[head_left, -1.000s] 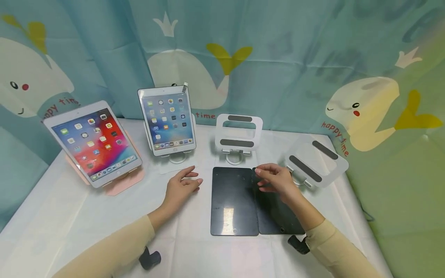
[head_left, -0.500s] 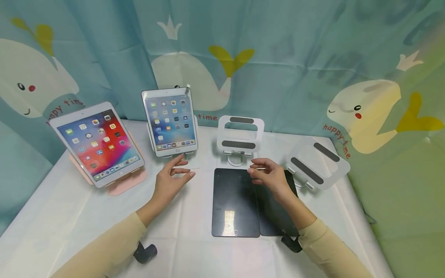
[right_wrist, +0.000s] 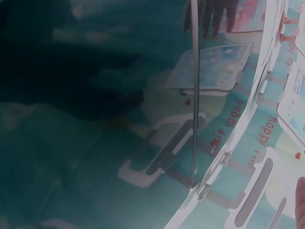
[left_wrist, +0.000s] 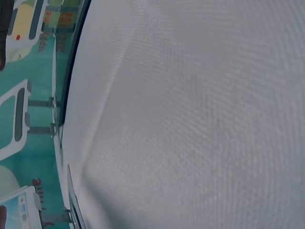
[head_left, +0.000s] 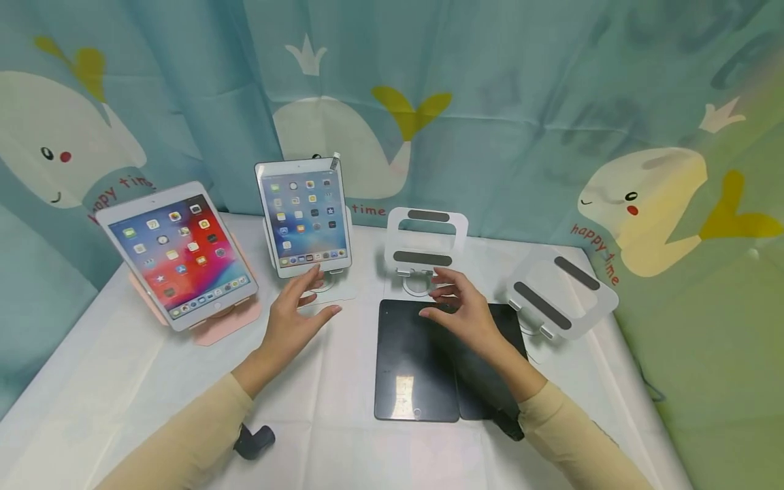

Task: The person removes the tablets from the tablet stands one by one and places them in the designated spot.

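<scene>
My left hand (head_left: 289,325) hovers over the white cloth, fingers loosely bent and thumb apart. Its fingertips overlap the lower edge of a white tablet (head_left: 306,218) in the head view; contact cannot be told. That tablet leans lit on a stand. My right hand (head_left: 468,316) hangs over two dark tablets lying flat side by side, a left one (head_left: 413,361) and a right one (head_left: 484,381) partly hidden by the wrist. It holds nothing, thumb and fingers spread. Beyond it stands a white tablet stand (head_left: 427,257) with grey pads. Dark reflective glass (right_wrist: 95,157) fills most of the right wrist view.
At the left a second lit tablet (head_left: 184,252) leans on a pink stand (head_left: 228,323). Another white stand (head_left: 560,296) is angled at the right. A black wrist-camera mount (head_left: 254,442) juts below the left sleeve. A whale-print curtain (head_left: 502,82) hangs behind the table.
My left hand has moved left and forward toward the standing white tablet. The right hand has shifted slightly left, and its thumb and fingers have spread apart.
</scene>
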Demonstrator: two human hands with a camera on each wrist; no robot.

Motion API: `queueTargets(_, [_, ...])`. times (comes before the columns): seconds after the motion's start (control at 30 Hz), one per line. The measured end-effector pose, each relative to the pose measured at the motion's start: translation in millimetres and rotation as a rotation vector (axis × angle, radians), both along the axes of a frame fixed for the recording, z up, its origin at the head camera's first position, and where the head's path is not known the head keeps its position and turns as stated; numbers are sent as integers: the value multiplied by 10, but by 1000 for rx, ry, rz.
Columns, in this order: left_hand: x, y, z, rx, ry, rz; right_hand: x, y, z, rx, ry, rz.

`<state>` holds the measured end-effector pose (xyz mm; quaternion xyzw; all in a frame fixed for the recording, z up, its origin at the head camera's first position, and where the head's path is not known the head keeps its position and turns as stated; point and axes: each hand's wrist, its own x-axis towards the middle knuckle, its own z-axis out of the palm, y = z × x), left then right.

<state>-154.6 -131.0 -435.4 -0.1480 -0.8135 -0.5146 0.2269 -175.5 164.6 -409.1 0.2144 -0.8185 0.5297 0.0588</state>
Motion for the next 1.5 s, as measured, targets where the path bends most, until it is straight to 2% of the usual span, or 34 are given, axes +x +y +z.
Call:
queueTargets(0.1, [-24, -15, 5, -17, 49, -4, -37, -36, -11, 21, 61, 33])
queueTargets(0.2, [-39, -31, 21, -23, 45, 13, -69, -82, -3, 24, 80, 51])
queueTargets(0.6, [-95, -124, 48, -29, 81, 119, -216, -284, -5, 12, 92, 51])
queueTargets(0.8, [-120, -161, 47, -12, 70, 135, -299, -416, 12, 5, 106, 46])
queueTargets(0.97, [-157, -195, 50, -27, 91, 149, -363, -536, 9, 2, 118, 56])
queueTargets(1.07, [-183, -217, 75, -9, 82, 155, -398, -604, 17, 21, 131, 42])
queueTargets(1.33, [-244, -288, 130, 39, -3, 202, -513, -760, 20, 61, 169, 34])
queueTargets(1.5, [-301, -330, 141, 39, 11, 243, -588, -837, 10, 47, 186, 27])
